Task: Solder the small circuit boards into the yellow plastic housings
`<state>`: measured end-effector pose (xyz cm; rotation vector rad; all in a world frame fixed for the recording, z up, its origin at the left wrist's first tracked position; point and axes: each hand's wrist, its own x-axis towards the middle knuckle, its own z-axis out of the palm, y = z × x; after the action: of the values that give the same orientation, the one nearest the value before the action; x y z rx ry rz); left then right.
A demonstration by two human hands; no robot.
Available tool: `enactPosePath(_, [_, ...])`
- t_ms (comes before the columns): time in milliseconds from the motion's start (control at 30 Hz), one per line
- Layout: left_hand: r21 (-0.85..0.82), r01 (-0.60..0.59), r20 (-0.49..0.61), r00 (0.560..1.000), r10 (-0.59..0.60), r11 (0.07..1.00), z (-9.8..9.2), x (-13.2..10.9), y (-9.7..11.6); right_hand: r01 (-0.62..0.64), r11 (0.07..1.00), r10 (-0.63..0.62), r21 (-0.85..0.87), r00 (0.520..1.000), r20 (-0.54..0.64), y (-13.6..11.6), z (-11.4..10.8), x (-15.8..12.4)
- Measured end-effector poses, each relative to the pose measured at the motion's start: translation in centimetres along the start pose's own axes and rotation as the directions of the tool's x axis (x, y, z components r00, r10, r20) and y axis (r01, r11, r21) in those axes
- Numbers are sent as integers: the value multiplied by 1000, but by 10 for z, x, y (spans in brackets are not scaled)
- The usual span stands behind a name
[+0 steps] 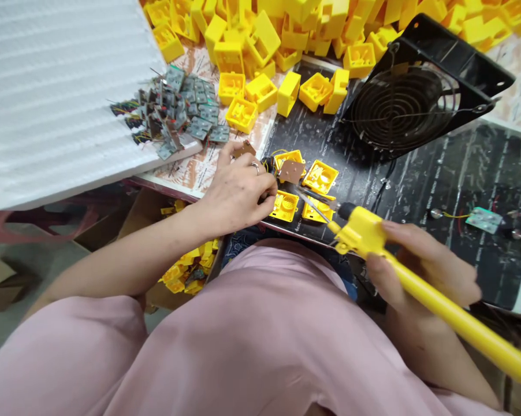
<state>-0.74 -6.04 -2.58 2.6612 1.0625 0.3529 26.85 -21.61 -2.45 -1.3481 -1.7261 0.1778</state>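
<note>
My right hand [420,263] is wrapped round a yellow soldering iron [416,277], whose metal tip reaches toward a small brown circuit board [291,171] lying on a yellow plastic housing [289,158]. My left hand [238,190], wearing a ring, is curled with its fingertips pinched at the left side of that housing and board, by some thin wires. Three more open yellow housings [321,176] sit close round the board on the black mat [416,173].
A big heap of yellow housings [286,29] fills the far side. Grey circuit boards with wires [178,110] lie on a white foam sheet [48,86]. A black fan [408,104] leans at right. Another small board [483,219] lies far right. Boxes stand below left.
</note>
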Motion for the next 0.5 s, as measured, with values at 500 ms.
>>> enactPosePath(500, [83,-107,138,986,95,991,-12,15,-3,291,957,-286,-4,942,175,-7,16,29])
